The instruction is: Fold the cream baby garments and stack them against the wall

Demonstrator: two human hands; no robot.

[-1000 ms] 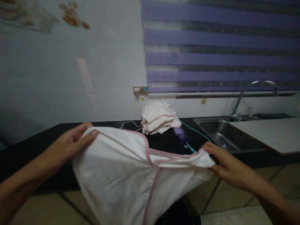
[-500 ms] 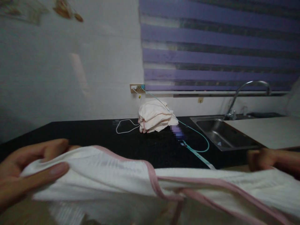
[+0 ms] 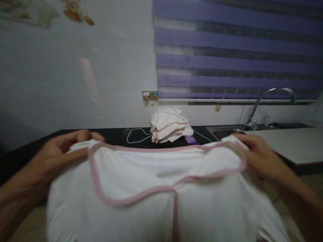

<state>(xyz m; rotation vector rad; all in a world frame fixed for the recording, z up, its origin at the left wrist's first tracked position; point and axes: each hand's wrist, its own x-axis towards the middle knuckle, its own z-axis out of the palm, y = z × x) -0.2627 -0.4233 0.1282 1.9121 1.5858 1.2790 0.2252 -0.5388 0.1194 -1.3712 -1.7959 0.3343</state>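
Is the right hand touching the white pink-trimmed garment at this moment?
Touching. The head view shows the right hand with fingers closed over the upper right corner of the white pink-trimmed garment, pinching its pink edge with no gap between them.

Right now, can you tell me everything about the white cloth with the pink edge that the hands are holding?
The white garment looks like soft, thin cotton, edged with pink trim that curves around a wide neckline and runs down the middle. It is held up and spread out in front of the black counter. The left hand grips its top left corner, the right hand its top right. Its lower part hangs out of view. The picture is blurry.
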